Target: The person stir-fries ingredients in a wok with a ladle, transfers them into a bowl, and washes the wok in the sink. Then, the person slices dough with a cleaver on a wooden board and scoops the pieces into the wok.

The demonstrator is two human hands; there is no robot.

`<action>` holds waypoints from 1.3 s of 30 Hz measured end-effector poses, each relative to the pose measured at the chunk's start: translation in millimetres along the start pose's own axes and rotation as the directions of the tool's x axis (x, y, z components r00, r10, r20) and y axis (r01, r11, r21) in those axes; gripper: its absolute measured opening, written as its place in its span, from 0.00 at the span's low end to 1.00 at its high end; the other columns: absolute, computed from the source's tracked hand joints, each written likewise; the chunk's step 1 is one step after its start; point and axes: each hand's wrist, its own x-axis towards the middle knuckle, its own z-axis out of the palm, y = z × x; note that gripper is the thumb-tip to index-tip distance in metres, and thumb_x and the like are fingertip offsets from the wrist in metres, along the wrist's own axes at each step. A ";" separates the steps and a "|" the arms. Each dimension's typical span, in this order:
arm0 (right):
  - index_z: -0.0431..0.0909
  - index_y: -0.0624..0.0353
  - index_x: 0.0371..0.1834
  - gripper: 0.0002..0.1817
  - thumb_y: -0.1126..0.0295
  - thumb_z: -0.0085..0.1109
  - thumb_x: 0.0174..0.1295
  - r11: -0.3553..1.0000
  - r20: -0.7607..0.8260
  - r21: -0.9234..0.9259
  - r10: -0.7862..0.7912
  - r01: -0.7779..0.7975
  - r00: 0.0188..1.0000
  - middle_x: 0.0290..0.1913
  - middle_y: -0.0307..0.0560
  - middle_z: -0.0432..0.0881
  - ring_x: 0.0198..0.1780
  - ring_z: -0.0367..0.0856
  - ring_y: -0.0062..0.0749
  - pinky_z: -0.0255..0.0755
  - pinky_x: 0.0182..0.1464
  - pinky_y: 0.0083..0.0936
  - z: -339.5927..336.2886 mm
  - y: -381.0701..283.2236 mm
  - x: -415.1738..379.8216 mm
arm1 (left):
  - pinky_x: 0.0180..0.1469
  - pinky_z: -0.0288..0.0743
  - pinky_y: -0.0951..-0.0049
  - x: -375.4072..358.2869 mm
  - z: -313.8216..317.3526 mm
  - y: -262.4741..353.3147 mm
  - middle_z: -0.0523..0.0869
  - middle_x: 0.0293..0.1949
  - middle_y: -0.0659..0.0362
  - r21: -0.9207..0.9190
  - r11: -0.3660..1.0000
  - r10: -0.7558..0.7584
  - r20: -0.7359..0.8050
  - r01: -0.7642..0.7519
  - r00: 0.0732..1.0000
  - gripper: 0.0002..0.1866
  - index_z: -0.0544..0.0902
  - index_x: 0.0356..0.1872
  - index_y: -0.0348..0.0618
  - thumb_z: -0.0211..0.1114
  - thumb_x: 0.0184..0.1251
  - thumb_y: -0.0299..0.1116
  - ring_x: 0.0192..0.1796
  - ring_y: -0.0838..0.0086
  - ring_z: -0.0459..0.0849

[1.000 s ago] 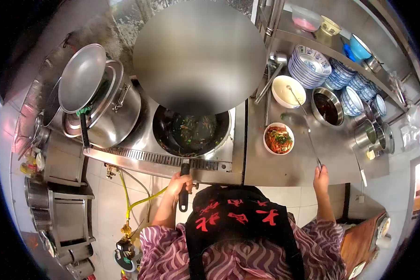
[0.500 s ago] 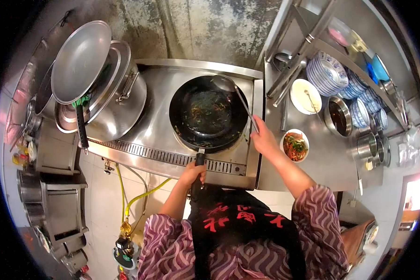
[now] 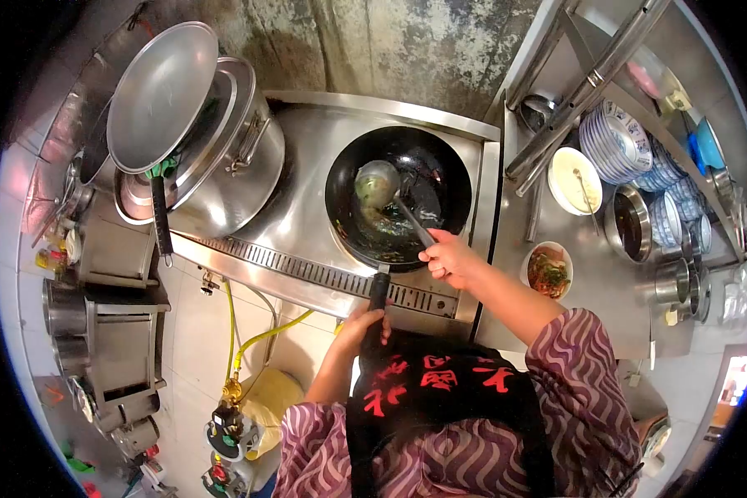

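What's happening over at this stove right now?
A person is cooking. Their left hand grips the handle of a black wok on the stove, while their right hand holds a ladle, its head within the wok's rim. A white bowl of food stands on the counter to the right.

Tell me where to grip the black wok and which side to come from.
Probably best to take the black wok by its handle, left hand coming from the near side: the handle juts past the front edge of the stove, while the right hand, holding the ladle, occupies the near-right rim.
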 end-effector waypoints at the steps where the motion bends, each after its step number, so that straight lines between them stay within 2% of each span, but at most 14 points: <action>1: 0.46 0.52 0.71 0.36 0.81 0.43 0.57 1.000 0.002 0.010 0.009 -0.009 1.000 0.35 0.46 0.72 0.20 0.57 0.17 0.55 0.21 0.17 2.5 2.7 0.2 | 0.25 0.73 0.74 -3.0 -0.1 0.4 0.76 0.26 0.57 0.001 1.000 -0.008 -0.019 0.008 1.000 0.20 0.67 0.55 0.37 0.54 0.64 0.33 0.25 0.72 0.77; 3: 0.51 0.49 0.69 0.34 0.80 0.44 0.56 0.999 0.007 0.024 0.030 -0.030 1.000 0.33 0.43 0.71 0.19 0.56 0.14 0.54 0.20 0.13 6.6 6.6 -3.1 | 0.26 0.73 0.74 -5.1 3.8 -0.1 0.76 0.26 0.57 -0.003 1.000 -0.020 -0.060 0.020 0.998 0.20 0.67 0.55 0.37 0.54 0.64 0.33 0.25 0.72 0.76; 6: 0.52 0.47 0.69 0.34 0.79 0.44 0.57 0.991 -0.020 -0.125 0.039 -0.041 0.999 0.34 0.43 0.72 0.20 0.58 0.15 0.56 0.21 0.14 12.3 6.9 -18.5 | 0.26 0.73 0.73 -5.4 6.3 -0.4 0.76 0.27 0.57 -0.006 1.000 -0.025 -0.064 0.024 0.998 0.19 0.68 0.55 0.38 0.54 0.64 0.33 0.26 0.72 0.76; 10: 0.53 0.46 0.69 0.32 0.76 0.43 0.59 0.837 -0.030 -0.544 -0.098 0.066 0.995 0.36 0.43 0.73 0.23 0.63 0.18 0.62 0.24 0.18 13.7 13.3 -43.4 | 0.24 0.73 0.72 -5.4 4.3 -4.4 0.76 0.26 0.57 0.006 1.000 -0.010 -0.111 0.011 0.994 0.17 0.70 0.52 0.38 0.53 0.63 0.32 0.24 0.71 0.76; 13: 0.54 0.46 0.69 0.31 0.76 0.43 0.59 0.507 0.118 -0.809 -0.357 0.298 0.927 0.37 0.48 0.75 0.24 0.71 0.28 0.68 0.26 0.26 -9.6 27.1 -52.7 | 0.24 0.73 0.72 -3.8 2.5 -6.1 0.77 0.26 0.57 0.009 1.000 -0.003 -0.106 0.004 0.994 0.17 0.70 0.52 0.38 0.54 0.63 0.32 0.24 0.71 0.76; 15: 0.55 0.46 0.68 0.31 0.75 0.44 0.59 0.138 0.208 -0.939 -0.502 0.315 0.839 0.39 0.52 0.75 0.28 0.75 0.39 0.70 0.29 0.32 -20.3 28.4 -58.6 | 0.23 0.73 0.72 -3.1 1.1 -7.2 0.77 0.26 0.57 0.005 1.000 -0.002 -0.104 0.003 0.995 0.17 0.70 0.52 0.38 0.54 0.63 0.32 0.24 0.71 0.76; 16: 0.55 0.46 0.68 0.31 0.75 0.45 0.59 -0.058 0.271 -0.956 -0.551 0.288 0.789 0.40 0.54 0.75 0.30 0.77 0.44 0.71 0.31 0.35 -23.0 27.8 -61.4 | 0.23 0.73 0.71 -2.4 1.9 -7.6 0.77 0.26 0.57 -0.003 1.000 0.001 -0.109 -0.002 0.994 0.17 0.70 0.52 0.38 0.54 0.63 0.32 0.24 0.71 0.76; 19: 0.52 0.44 0.70 0.35 0.76 0.47 0.58 -0.100 0.155 -0.987 -0.437 0.123 0.886 0.43 0.58 0.74 0.35 0.77 0.52 0.72 0.37 0.42 -3.9 14.6 -66.8 | 0.23 0.73 0.71 -3.3 3.1 -6.5 0.77 0.26 0.57 -0.002 1.000 0.001 -0.126 -0.001 0.992 0.17 0.70 0.52 0.38 0.54 0.63 0.32 0.24 0.71 0.76; 25: 0.53 0.41 0.70 0.36 0.78 0.47 0.57 -0.285 0.297 -0.936 -0.329 0.206 0.896 0.37 0.54 0.72 0.30 0.76 0.50 0.71 0.32 0.40 -51.7 16.7 -91.0 | 0.23 0.72 0.72 -5.3 8.3 -3.8 0.76 0.26 0.57 0.011 1.000 -0.008 -0.136 0.010 0.991 0.17 0.70 0.52 0.39 0.54 0.63 0.33 0.23 0.72 0.76; 26: 0.56 0.40 0.69 0.36 0.78 0.48 0.55 -0.371 0.279 -0.915 -0.304 0.156 0.911 0.33 0.53 0.70 0.30 0.75 0.49 0.71 0.32 0.40 -58.1 7.2 -109.4 | 0.24 0.72 0.73 -5.6 7.5 -3.5 0.76 0.26 0.58 0.005 1.000 -0.001 -0.117 0.001 0.993 0.17 0.70 0.52 0.39 0.53 0.64 0.33 0.24 0.72 0.76; 29: 0.60 0.44 0.67 0.33 0.78 0.49 0.55 -0.493 0.297 -0.867 -0.400 0.069 0.867 0.31 0.50 0.69 0.31 0.75 0.46 0.71 0.31 0.36 -86.1 1.8 -134.6 | 0.25 0.71 0.75 -6.4 8.8 -3.0 0.76 0.27 0.58 0.007 1.000 0.009 -0.103 -0.008 0.995 0.16 0.70 0.53 0.42 0.53 0.65 0.33 0.24 0.74 0.75; 32: 0.60 0.45 0.66 0.32 0.77 0.49 0.55 -0.184 0.152 -0.980 -0.480 0.070 0.864 0.32 0.52 0.72 0.32 0.75 0.49 0.72 0.35 0.39 -87.1 2.5 -157.1 | 0.24 0.70 0.76 -8.5 11.8 -1.4 0.76 0.27 0.59 0.003 1.000 0.015 -0.101 -0.015 0.995 0.16 0.69 0.53 0.42 0.54 0.66 0.34 0.24 0.75 0.74; 35: 0.62 0.46 0.65 0.30 0.76 0.49 0.56 -0.010 0.227 -0.970 -0.411 0.245 0.883 0.35 0.55 0.73 0.33 0.75 0.53 0.70 0.37 0.42 -82.6 3.2 -175.4 | 0.24 0.69 0.76 -7.2 12.5 -1.2 0.75 0.28 0.59 0.002 1.000 0.026 -0.084 -0.026 0.996 0.15 0.69 0.52 0.42 0.54 0.66 0.34 0.24 0.75 0.74; 39: 0.60 0.46 0.66 0.30 0.76 0.48 0.57 0.020 0.117 -0.990 -0.394 0.136 0.912 0.39 0.60 0.74 0.36 0.75 0.55 0.70 0.39 0.43 -71.2 20.1 -145.7 | 0.24 0.68 0.75 -8.4 18.7 -1.5 0.75 0.28 0.60 -0.010 1.000 0.021 -0.099 -0.022 0.995 0.13 0.70 0.49 0.43 0.54 0.67 0.35 0.23 0.76 0.73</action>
